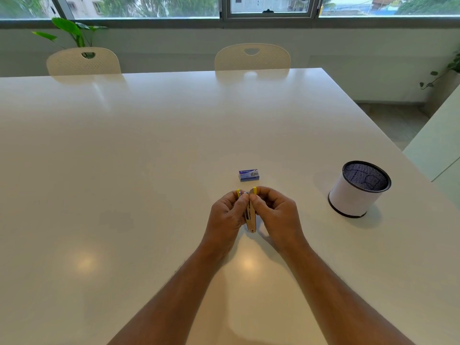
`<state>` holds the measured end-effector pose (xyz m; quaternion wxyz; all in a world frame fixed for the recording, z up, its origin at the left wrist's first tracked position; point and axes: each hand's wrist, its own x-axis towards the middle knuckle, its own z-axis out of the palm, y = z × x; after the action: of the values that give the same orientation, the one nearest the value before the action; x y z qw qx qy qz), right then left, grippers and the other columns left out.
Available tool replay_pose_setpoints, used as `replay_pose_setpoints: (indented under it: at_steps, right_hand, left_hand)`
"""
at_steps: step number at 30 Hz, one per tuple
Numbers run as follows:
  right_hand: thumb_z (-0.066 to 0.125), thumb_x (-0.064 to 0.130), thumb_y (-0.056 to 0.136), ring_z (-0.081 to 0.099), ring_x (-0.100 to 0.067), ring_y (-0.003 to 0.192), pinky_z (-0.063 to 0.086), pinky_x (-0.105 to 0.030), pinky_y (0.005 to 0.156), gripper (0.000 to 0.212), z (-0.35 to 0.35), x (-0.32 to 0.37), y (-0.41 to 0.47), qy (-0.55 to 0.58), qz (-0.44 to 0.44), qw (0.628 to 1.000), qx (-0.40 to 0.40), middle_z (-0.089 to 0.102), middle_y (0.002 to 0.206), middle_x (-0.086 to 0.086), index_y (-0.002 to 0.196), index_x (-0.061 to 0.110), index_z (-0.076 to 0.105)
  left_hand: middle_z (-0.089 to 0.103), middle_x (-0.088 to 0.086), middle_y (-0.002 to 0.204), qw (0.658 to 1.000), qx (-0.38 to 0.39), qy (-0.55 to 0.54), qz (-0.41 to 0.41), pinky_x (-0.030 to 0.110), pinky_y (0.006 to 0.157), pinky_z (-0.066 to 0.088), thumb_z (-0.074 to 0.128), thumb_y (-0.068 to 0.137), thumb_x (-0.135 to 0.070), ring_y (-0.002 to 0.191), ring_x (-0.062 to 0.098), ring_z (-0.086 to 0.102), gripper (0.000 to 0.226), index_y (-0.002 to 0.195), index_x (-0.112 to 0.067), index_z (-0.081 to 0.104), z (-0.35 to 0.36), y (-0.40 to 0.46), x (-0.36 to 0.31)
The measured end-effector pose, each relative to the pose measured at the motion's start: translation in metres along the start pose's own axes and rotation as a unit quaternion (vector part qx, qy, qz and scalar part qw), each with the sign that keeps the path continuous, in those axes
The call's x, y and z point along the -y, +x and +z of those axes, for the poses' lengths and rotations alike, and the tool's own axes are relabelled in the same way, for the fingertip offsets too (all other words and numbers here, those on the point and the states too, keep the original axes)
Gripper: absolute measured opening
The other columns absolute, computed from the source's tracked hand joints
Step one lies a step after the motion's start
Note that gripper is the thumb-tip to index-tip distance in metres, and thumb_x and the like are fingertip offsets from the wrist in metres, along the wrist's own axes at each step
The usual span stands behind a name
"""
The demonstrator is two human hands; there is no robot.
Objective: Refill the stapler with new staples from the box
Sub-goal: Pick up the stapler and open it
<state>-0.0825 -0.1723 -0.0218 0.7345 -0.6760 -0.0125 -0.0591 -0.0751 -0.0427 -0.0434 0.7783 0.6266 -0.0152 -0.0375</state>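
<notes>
The little blue staple box [249,175] has print on top, but it's too small to read, no brand I can make out. It sits closed on the white surface [124,170], just beyond the hands. Off to the right there's a mesh pen cup [359,189] with a white wrap around it; can't tell if anything's inside. The yellow stapler [250,214] is held up between both hands, hinged open, its two yellow tips apart at the top. Left hand [225,217] has its fingers [239,204] curled tight on one side, right hand [276,215] is pinching the other.
</notes>
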Motion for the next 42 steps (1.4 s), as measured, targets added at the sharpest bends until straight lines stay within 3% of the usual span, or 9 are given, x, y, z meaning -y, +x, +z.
replay_pose_setpoints:
  at_steps: [7, 13, 19, 22, 25, 32, 35, 38, 42]
  right_hand:
    - [0.062, 0.003, 0.095, 0.075, -0.014, 0.081, 0.060, -0.023, 0.074, 0.022, 0.004, 0.004, -0.003, 0.006, -0.005, 1.000, -0.009, 0.078, 0.084, 0.005, 0.094, 0.021, 0.074]
    - [0.063, 0.003, 0.094, 0.075, -0.016, 0.082, 0.060, -0.024, 0.074, 0.020, 0.006, 0.002, -0.004, 0.011, -0.009, 1.000, -0.018, 0.078, 0.085, 0.002, 0.095, 0.020, 0.074]
    - [0.065, 0.006, 0.094, 0.075, -0.024, 0.088, 0.062, -0.035, 0.083, 0.013, 0.002, -0.004, 0.000, 0.001, -0.017, 0.999, -0.038, 0.078, 0.093, -0.005, 0.101, 0.013, 0.073]
    - [0.066, 0.008, 0.093, 0.075, -0.019, 0.087, 0.062, -0.033, 0.082, 0.014, 0.000, -0.004, 0.000, -0.017, -0.033, 0.998, -0.042, 0.076, 0.093, -0.004, 0.107, 0.009, 0.070]
    - [0.066, 0.001, 0.092, 0.071, -0.011, 0.084, 0.060, -0.024, 0.076, 0.022, -0.001, -0.003, -0.004, -0.039, -0.067, 0.996, -0.034, 0.071, 0.093, 0.000, 0.113, 0.007, 0.066]
    - [0.074, -0.002, 0.084, 0.068, -0.023, 0.089, 0.056, -0.027, 0.066, 0.017, -0.011, 0.002, -0.022, -0.121, -0.167, 0.975, 0.078, 0.068, 0.098, -0.001, 0.096, 0.010, 0.072]
    - [0.077, 0.002, 0.083, 0.067, -0.024, 0.088, 0.054, -0.034, 0.063, 0.018, -0.017, 0.001, -0.032, -0.163, -0.192, 0.959, 0.129, 0.069, 0.100, 0.002, 0.097, 0.012, 0.073]
    - [0.077, 0.006, 0.084, 0.066, -0.021, 0.090, 0.053, -0.031, 0.068, 0.017, -0.022, -0.002, -0.044, -0.195, -0.202, 0.944, 0.175, 0.067, 0.104, 0.002, 0.099, 0.013, 0.072]
    - [0.074, 0.013, 0.087, 0.062, -0.017, 0.098, 0.052, -0.025, 0.079, 0.020, -0.026, -0.007, -0.057, -0.250, -0.164, 0.923, 0.243, 0.059, 0.114, 0.007, 0.106, 0.019, 0.069]
  left_hand:
    - [0.072, 0.023, 0.094, 1.000, -0.011, 0.014, 0.001, 0.062, 0.094, 0.056, 0.049, 0.108, -0.021, 0.090, 0.035, 0.070, 0.031, 0.110, 0.002, 0.069, 0.001, -0.001, -0.001]
    - [0.070, 0.032, 0.094, 1.000, -0.016, 0.021, 0.013, 0.058, 0.092, 0.057, 0.048, 0.108, -0.018, 0.088, 0.033, 0.070, 0.029, 0.108, 0.002, 0.069, 0.002, -0.001, -0.002]
    - [0.075, 0.009, 0.085, 0.999, -0.031, -0.002, 0.009, 0.042, 0.084, 0.057, 0.047, 0.109, -0.020, 0.081, 0.022, 0.072, 0.031, 0.114, -0.002, 0.072, 0.003, -0.002, -0.005]
    - [0.078, 0.017, 0.098, 0.998, -0.051, -0.010, 0.019, 0.050, 0.089, 0.059, 0.048, 0.109, -0.024, 0.092, 0.030, 0.074, 0.032, 0.110, -0.013, 0.078, 0.004, -0.003, -0.003]
    - [0.081, 0.013, 0.093, 0.996, -0.088, -0.022, 0.013, 0.047, 0.083, 0.060, 0.050, 0.108, -0.021, 0.086, 0.027, 0.075, 0.037, 0.093, -0.027, 0.083, 0.006, -0.002, -0.004]
    - [0.078, 0.006, 0.081, 0.987, -0.089, -0.122, -0.051, 0.044, 0.087, 0.058, 0.048, 0.107, -0.007, 0.079, 0.020, 0.075, 0.047, 0.082, -0.022, 0.084, -0.001, 0.002, -0.009]
    - [0.076, 0.014, 0.090, 0.972, -0.094, -0.200, -0.081, 0.044, 0.088, 0.058, 0.050, 0.106, -0.005, 0.084, 0.023, 0.075, 0.033, 0.097, -0.009, 0.081, -0.006, 0.009, -0.007]
    - [0.076, 0.017, 0.093, 0.956, -0.103, -0.252, -0.110, 0.044, 0.087, 0.062, 0.050, 0.106, -0.003, 0.085, 0.024, 0.075, 0.024, 0.112, 0.002, 0.072, -0.009, 0.013, -0.006]
    - [0.076, 0.017, 0.093, 0.952, -0.101, -0.265, -0.115, 0.039, 0.080, 0.064, 0.049, 0.105, 0.000, 0.082, 0.021, 0.073, 0.025, 0.106, 0.001, 0.074, -0.009, 0.014, -0.007]
